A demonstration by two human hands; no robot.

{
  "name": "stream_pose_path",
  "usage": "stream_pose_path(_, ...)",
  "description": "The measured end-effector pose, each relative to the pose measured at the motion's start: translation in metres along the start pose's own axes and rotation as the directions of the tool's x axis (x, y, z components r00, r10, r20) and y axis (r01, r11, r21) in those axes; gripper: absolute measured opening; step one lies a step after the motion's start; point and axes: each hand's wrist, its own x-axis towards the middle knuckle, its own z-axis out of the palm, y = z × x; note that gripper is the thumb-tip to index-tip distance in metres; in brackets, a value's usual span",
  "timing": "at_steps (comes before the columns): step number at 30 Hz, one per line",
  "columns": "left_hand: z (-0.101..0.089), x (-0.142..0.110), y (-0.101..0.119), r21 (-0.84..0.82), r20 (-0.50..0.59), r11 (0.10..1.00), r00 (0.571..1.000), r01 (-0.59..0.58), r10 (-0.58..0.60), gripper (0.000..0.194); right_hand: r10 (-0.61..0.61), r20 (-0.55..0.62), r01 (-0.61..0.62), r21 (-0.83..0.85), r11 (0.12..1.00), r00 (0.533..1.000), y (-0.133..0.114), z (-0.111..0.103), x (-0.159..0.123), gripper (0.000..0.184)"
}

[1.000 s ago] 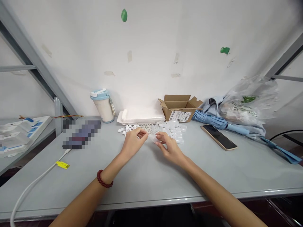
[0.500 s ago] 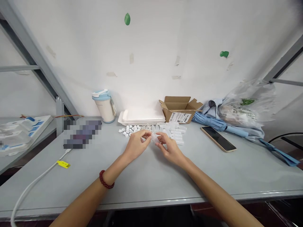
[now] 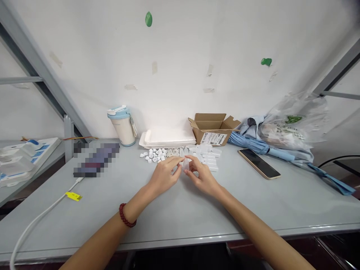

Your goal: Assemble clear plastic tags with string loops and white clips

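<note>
My right hand [image 3: 201, 173] pinches a small translucent plastic piece [image 3: 186, 165] between thumb and fingers, just above the desk. On its left side, my left hand [image 3: 167, 173] reaches the same piece with thumb and fingertips, partly hiding it. Beyond my hands lie several small white caps [image 3: 154, 154], a heap of pale thin rings [image 3: 172, 152] and several clear plastic tubes [image 3: 210, 164]. A dark red bead bracelet [image 3: 127, 216] circles my left wrist.
White padded envelopes [image 3: 168, 139] and an open cardboard box [image 3: 212, 131] stand against the wall. A cup [image 3: 123, 127] is at back left, near a blurred-out device [image 3: 98, 159] with a white cable [image 3: 42, 215]. To the right are a phone [image 3: 258, 164] and a folded blue umbrella [image 3: 250, 143].
My left fingers have straightened and shifted slightly right against the translucent piece, which now stands more upright. My right hand stays nearly in place. The view has shifted slightly.
</note>
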Motion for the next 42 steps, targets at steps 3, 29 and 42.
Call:
stream_pose_path(3, 0.001, -0.001, 0.000, 0.030, -0.007, 0.999, 0.999, -0.034, 0.034, 0.030, 0.003, -0.009, -0.003, 0.011, 1.000, 1.000, 0.001, 0.000, 0.000, 0.044)
stream_pose_path(29, 0.002, -0.002, -0.001, 0.143, -0.072, 0.981, 0.987, -0.131, 0.143, 0.022, 0.125, -0.092, -0.118, 0.073, 0.990, 0.988, -0.002, 0.000, 0.002, 0.026)
stream_pose_path(42, 0.005, -0.001, 0.006, 0.197, 0.151, 0.963, 0.976, -0.184, 0.156, 0.036, 0.359, -0.027, -0.320, 0.396, 0.860, 0.933, -0.006, 0.001, 0.006, 0.035)
